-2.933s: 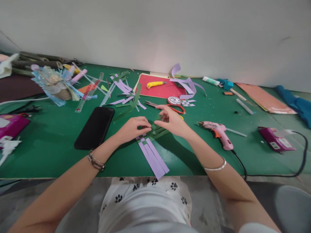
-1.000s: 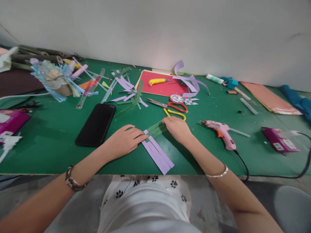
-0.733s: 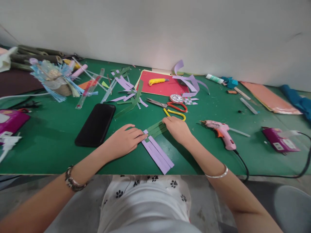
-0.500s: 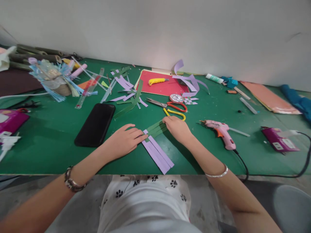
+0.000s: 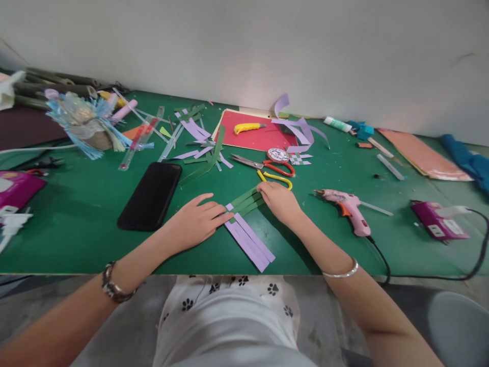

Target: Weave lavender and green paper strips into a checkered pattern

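My left hand [image 5: 198,223] lies with its fingers stretched and its thumb raised apart. Its fingertips rest on the woven corner where green and purple paper strips cross. The purple paper strips [image 5: 250,242] run from that corner toward the table's front edge. Green paper strips [image 5: 244,201] extend up and to the right. At their far end, my right hand [image 5: 280,203] is closed in a pinch on them; its fingertips partly hide the ends. Just beyond it sit yellow scissor handles [image 5: 278,178] and red-handled scissors [image 5: 263,164].
A black phone [image 5: 151,196] lies left of my left hand. To the right are a pink glue gun [image 5: 349,206] and a purple power box [image 5: 439,219] with cords. Behind are a yellow cutter [image 5: 246,128] on red paper [image 5: 244,142], a tape roll [image 5: 277,154] and loose strips.
The paper strips have shifted very slightly to the right, together with my right hand. Both hands keep nearly the same pose, and the surrounding things stay put.
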The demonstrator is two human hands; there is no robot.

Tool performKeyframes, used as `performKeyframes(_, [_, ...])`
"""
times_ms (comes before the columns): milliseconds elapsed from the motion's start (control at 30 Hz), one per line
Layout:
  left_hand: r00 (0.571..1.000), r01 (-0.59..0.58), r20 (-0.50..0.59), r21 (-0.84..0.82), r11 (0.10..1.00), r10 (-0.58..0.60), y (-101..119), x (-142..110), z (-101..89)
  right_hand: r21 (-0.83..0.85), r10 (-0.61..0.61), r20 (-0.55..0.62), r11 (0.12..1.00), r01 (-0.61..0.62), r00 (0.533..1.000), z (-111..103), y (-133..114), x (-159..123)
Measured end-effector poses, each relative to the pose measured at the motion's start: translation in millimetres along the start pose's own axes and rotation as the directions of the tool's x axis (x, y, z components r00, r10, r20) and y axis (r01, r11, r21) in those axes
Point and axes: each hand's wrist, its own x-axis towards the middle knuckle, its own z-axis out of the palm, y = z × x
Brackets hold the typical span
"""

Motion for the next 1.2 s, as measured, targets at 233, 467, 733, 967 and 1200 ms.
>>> performKeyframes(233, [1.000,0.025,0.019,-0.025,0.999,-0.024,0.5,-0.3,-0.1,0.129,0.047,-0.058,0.991,-0.040,0.997,3.3,5.6,2.9])
performKeyframes(467, [1.000,0.004,-0.022,-0.016,1.000,-0.005,-0.5,-1.3,1.5,0.195,0.055,-0.083,0.980,-0.038,0.995,4.4,8.2,3.9])
performKeyframes(733, [1.000,-0.007,0.005,-0.034,0.999,0.007,-1.4,-2.4,4.2,0.128,0.074,-0.021,0.989,-0.071,0.997,2.2,4.8,6.4])
performKeyframes(967, [1.000,-0.025,0.013,-0.053,0.998,0.026,-2.5,-1.7,7.1,0.121,0.088,-0.031,0.989,-0.084,0.996,1.5,3.1,8.9])
performKeyframes(1200, [0.999,-0.016,0.039,-0.055,0.998,0.019,-1.8,-0.8,5.8,0.110,0.093,-0.029,0.990,-0.090,0.995,0.3,1.5,9.4])
